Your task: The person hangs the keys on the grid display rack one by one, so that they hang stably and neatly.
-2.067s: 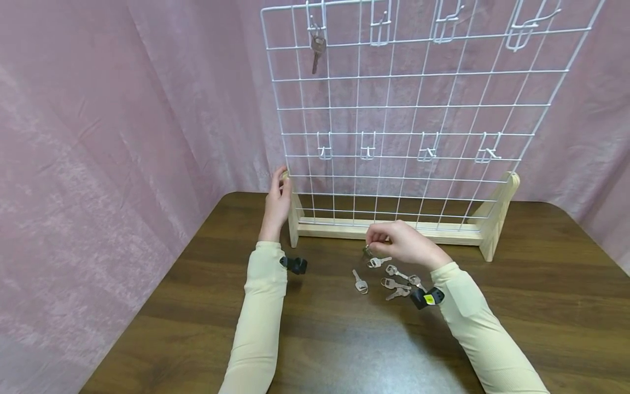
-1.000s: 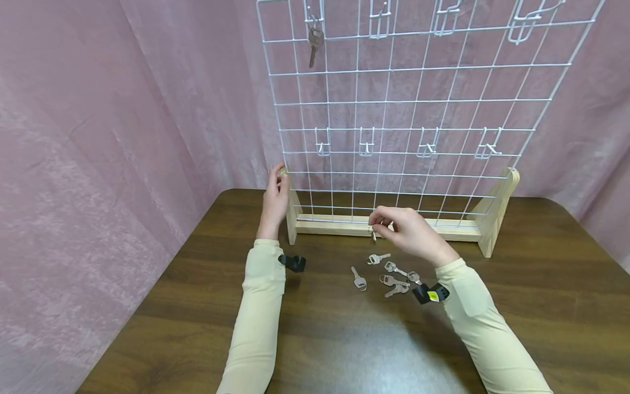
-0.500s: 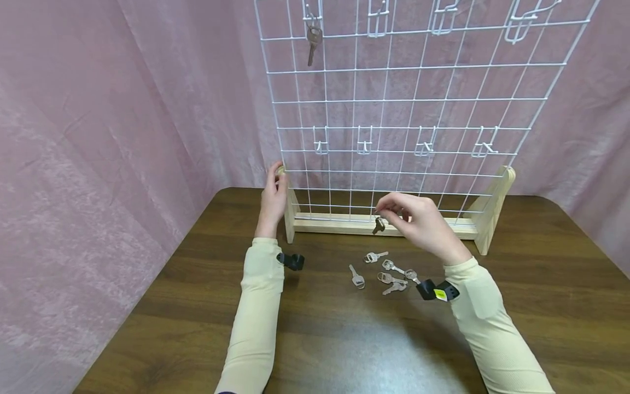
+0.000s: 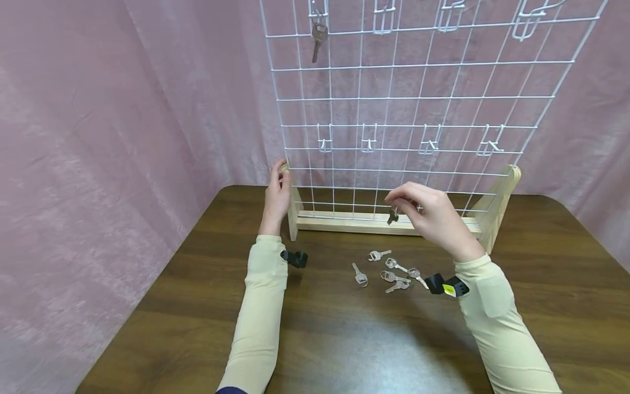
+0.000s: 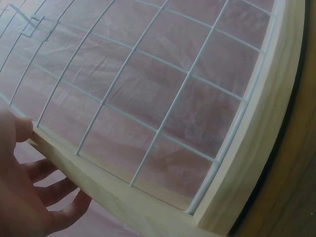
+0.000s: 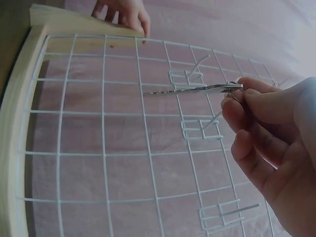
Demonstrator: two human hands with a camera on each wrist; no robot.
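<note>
My right hand (image 4: 433, 216) pinches the metal ring of a key (image 4: 392, 216) between thumb and fingertips, in front of the rack's lower part. In the right wrist view the key (image 6: 190, 90) sticks out from the ring toward the left, over the grid in that view. My left hand (image 4: 276, 200) grips the left wooden side post of the stand, thumb on one side and fingers on the other; that post (image 5: 94, 180) shows in the left wrist view. Another key (image 4: 319, 34) hangs by its ring from the upper left hook of the white wire grid (image 4: 364, 98).
Several loose keys with rings lie on the brown table, one key (image 4: 360, 275) a little left of the others, such as a key (image 4: 378, 255) behind. White hooks stand in two rows on the grid; one lower hook (image 4: 368, 143) is second from left. Pink curtain (image 4: 147, 109) surrounds the table.
My right hand has lifted the key from near the table and moved up and to the right with it. The left hand stays on the post.
</note>
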